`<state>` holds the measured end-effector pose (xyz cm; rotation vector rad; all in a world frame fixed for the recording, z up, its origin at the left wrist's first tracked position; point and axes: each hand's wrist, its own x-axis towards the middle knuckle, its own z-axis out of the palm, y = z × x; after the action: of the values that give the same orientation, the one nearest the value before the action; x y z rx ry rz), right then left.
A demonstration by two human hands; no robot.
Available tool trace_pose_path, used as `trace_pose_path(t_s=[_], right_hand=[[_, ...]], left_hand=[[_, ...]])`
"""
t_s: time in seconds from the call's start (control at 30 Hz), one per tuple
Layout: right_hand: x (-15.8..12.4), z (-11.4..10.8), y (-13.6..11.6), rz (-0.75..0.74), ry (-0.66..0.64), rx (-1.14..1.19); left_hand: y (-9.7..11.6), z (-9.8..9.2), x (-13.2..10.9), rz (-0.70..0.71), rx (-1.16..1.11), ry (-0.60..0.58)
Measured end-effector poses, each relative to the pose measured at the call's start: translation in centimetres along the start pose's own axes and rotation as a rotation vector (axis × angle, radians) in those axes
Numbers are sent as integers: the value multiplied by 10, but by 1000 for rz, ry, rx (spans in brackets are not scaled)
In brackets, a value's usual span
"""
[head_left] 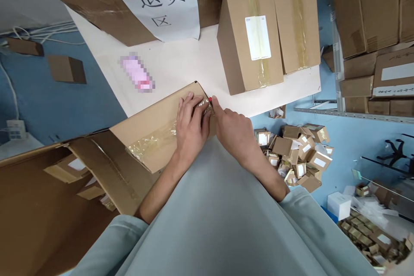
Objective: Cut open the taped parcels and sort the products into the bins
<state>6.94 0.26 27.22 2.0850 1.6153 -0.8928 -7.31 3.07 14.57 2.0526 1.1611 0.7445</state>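
A brown cardboard box [155, 125] with clear tape along its top lies at the front edge of the white table, close against my body. My left hand [192, 123] holds it down, fingers bent over the taped top near its right end. Beside it, my right hand [231, 131] is closed around a small red tool [210, 99]. Only a bit of red shows at the fingertips, so its kind is hidden. The tool is at the box's right end, where the tape [204, 103] looks crumpled.
Two taped boxes [249, 43] stand at the table's back right. Behind hangs a paper sign [158, 4] on a large carton. A blurred pink object [137, 72] lies on the white table [181, 62]. An open carton [97, 155] is at lower left; heaped boxes [297, 151] cover the floor at right.
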Motion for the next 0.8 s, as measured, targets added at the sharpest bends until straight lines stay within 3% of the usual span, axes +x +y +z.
trace_pose_path(t_s=[0.2, 0.4, 0.6, 0.8], right_hand=[[-28, 11, 0, 26, -64, -74], [-19, 13, 4, -2, -19, -24], [-31, 27, 13, -1, -8, 91], [-18, 33, 27, -51, 59, 167]], left_hand=[[4, 2, 1, 4, 29, 27], [4, -1, 6, -9, 21, -8], [8, 2, 1, -29, 28, -22], [5, 0, 7, -50, 24, -29]])
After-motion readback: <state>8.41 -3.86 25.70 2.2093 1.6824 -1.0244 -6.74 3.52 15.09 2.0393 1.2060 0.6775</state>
